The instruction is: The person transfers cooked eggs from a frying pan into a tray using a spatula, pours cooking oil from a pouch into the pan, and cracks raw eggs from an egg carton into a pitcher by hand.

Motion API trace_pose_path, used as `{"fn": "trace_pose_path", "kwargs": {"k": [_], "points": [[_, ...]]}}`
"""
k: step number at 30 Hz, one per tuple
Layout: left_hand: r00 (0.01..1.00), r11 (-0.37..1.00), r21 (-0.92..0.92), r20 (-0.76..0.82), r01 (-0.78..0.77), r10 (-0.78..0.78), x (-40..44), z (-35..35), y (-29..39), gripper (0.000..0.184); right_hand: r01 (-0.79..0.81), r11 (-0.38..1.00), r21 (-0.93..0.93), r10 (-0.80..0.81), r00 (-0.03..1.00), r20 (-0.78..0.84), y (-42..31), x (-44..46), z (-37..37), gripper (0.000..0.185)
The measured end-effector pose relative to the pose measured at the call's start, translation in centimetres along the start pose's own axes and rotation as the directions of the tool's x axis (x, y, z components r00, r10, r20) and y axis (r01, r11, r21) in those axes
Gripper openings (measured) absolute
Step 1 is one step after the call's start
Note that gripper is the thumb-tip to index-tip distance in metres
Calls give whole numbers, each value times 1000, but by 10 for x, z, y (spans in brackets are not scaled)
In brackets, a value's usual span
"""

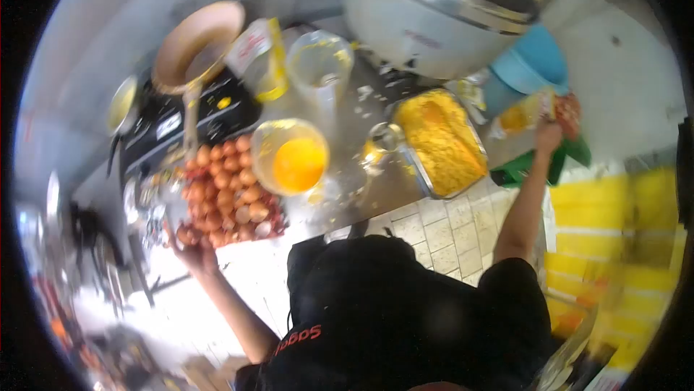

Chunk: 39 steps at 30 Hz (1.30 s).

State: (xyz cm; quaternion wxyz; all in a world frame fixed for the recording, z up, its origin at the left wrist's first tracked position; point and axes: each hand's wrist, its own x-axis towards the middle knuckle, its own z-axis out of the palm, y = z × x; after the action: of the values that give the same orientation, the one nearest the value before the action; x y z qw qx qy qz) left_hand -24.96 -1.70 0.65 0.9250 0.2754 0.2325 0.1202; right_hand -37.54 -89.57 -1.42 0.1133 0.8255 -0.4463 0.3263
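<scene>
My left hand (195,252) is at the near left corner of a tray of brown eggs (223,192), its fingers curled around an egg (189,235). Some shells in the tray look broken. Right of the tray, a clear bowl (262,149) contains bright yellow egg yolk (299,164). On the far right my right hand (549,136) grips a clear plastic container with yellow contents (522,116); blur hides its exact kind. A metal pan of yellow crumbly powder (442,141) stands left of that hand. Something green (522,170) is below it.
A clear jug (319,65) and a packet with a yellow edge (269,65) stand behind the bowl. A frying pan (199,47) rests on the stove at left. A large steel pot (426,22) and blue buckets (531,62) are at the back. A small glass (385,137) is beside the powder pan.
</scene>
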Motion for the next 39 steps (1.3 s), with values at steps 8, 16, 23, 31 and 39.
{"fn": "trace_pose_path", "kwargs": {"k": [8,16,23,31,39], "points": [[996,996,-68,-62,64,-68,11,-30,29,45,47,799,600,-174,972,156,-154,-29,-173,46],[977,981,12,79,196,-196,74,-64,57,37,112,92,989,-994,65,86,-515,-290,-355,26],[952,941,157,13,300,-305,96,-56,54,37,425,508,749,-859,310,406,-649,-409,-259,45],[836,820,327,134,469,-532,116,-41,57,32,579,482,658,-848,118,517,-691,-426,-233,36],[830,806,365,136,466,-542,111,-20,60,32,556,468,687,-871,157,466,-687,-431,-240,50]]}}
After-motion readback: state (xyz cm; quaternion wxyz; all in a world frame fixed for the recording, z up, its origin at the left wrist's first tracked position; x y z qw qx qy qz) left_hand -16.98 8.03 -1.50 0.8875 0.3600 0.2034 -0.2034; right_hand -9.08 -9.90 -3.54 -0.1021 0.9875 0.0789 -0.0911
